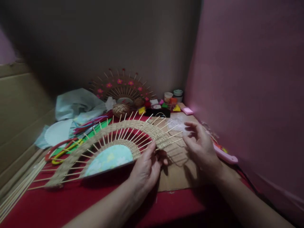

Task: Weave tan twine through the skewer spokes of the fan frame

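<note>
A half-round fan (109,139) of thin sticks, with two woven twine bands and a pale blue flowered centre, tilts above the table. My left hand (148,166) is closed on its lower right edge, thumb on top and fingers underneath. My right hand (201,142) is beside the stick tips at the fan's right end, its fingers curved and thumb apart. A thin strand of twine (174,163) loops below the woven band toward my right hand; whether it passes between the fingers is unclear.
Cardboard (175,180) lies on the red cloth (106,205). Left are red-and-yellow-handled scissors (64,152), a paper plate (58,133) and loose sticks (21,193). Behind are a twine ball (120,110) and a flowered fan (120,83). A pink-handled tool (225,154) lies right, near the wall.
</note>
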`<state>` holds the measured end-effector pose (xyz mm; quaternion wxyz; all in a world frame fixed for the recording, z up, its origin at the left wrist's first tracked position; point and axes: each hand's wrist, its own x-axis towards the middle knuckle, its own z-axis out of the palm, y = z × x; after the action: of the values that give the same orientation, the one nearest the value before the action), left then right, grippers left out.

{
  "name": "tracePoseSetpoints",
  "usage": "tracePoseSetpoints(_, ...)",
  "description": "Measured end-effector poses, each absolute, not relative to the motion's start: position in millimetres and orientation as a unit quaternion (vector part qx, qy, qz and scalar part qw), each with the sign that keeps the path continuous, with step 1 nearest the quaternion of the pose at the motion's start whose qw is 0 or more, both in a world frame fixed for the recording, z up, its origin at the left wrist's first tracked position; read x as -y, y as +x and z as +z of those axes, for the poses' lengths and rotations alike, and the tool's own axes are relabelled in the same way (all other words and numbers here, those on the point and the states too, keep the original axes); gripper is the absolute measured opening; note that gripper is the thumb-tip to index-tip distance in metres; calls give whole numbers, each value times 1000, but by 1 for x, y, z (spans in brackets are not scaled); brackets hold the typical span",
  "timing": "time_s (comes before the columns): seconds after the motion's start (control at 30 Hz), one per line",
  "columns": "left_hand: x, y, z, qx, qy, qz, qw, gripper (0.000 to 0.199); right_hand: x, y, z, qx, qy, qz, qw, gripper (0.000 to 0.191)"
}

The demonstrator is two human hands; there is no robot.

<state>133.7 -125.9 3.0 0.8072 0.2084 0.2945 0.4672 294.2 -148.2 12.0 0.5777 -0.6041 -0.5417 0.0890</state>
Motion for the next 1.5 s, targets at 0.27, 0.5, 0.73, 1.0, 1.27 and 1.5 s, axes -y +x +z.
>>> tracePoseSetpoints(0.27,124,133,4,-266,214,472,813,15,159,280,9,344,-491,477,642,35)
tracePoseSetpoints(0.5,128,132,7,-238,240,447,828,16,165,271,2,349,-470,565,582,21)
tracePoseSetpoints(0.73,136,130,12,-203,301,406,839,15,169,268,3,374,-468,562,570,19)
tracePoseSetpoints(1.0,137,129,16,-240,280,430,824,5,167,276,3,398,-529,528,531,21)
tracePoseSetpoints(1.27,140,129,17,-284,237,435,821,6,149,304,21,489,-632,379,467,15)
tracePoseSetpoints(1.5,143,127,12,-296,249,418,822,6,137,322,29,471,-594,433,487,19)
